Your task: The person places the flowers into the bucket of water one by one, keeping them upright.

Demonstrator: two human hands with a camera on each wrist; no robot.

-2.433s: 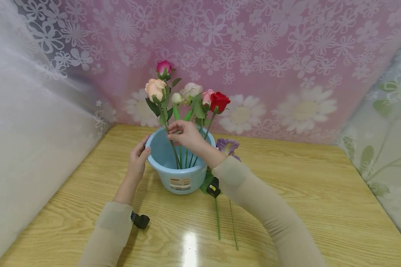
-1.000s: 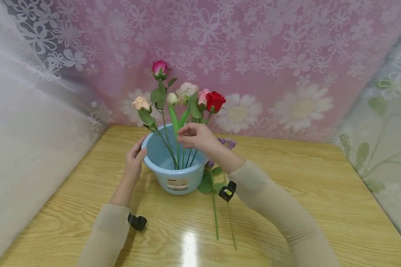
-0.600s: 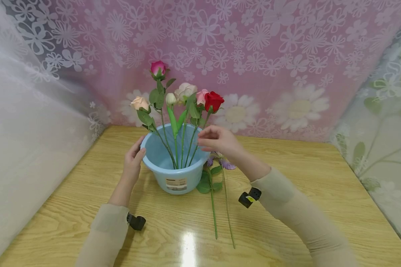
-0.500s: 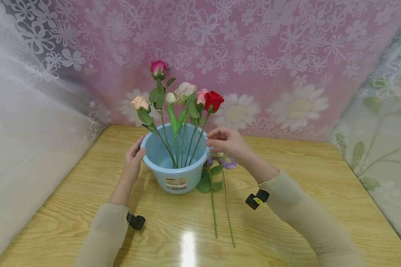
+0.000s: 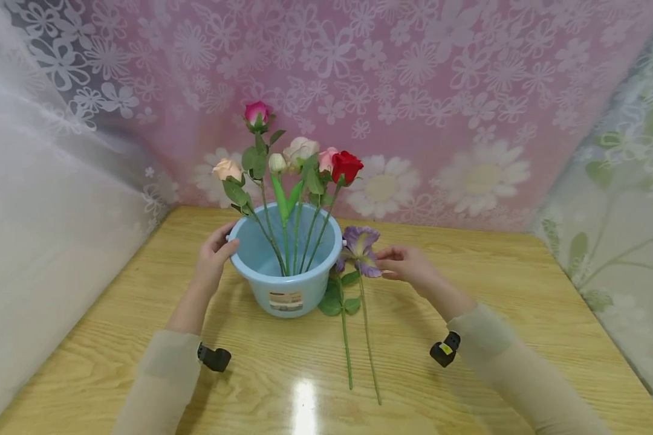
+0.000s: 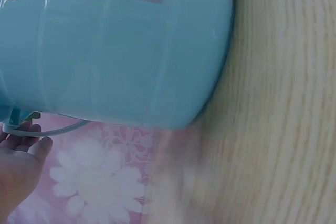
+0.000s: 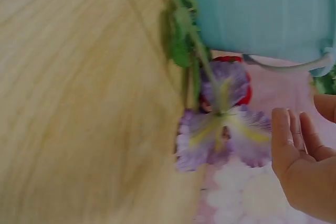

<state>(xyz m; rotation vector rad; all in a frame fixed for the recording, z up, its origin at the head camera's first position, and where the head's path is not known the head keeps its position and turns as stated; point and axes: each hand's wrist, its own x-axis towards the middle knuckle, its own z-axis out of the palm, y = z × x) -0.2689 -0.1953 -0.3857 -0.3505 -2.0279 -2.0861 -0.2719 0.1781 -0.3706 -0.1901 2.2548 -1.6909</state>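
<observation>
A light blue bucket (image 5: 312, 297) stands on the table, with several artificial flowers upright in it: a magenta rose (image 5: 257, 113), a peach rose (image 5: 228, 170), a white tulip (image 5: 277, 163), a red rose (image 5: 347, 167) and paler blooms. My left hand (image 5: 213, 257) holds the bucket's left rim, its thumb at the edge. A purple iris (image 5: 361, 241) lies right of the bucket, and my right hand (image 5: 408, 266) is beside its petals with fingers extended, gripping nothing. Under the iris is another stem (image 5: 345, 344), whose red bloom (image 7: 247, 94) is mostly hidden in the right wrist view.
The wooden table (image 5: 495, 302) reaches back to a pink floral curtain (image 5: 413, 90). Sheer white sheeting (image 5: 60, 211) hangs at the left and a leaf-patterned curtain (image 5: 609, 211) at the right. The bucket's thin handle (image 6: 58, 129) hangs behind it.
My right hand has let go of the peach rose, which now leans left in the bucket, and has moved right and down to the iris. My left hand stays at the rim.
</observation>
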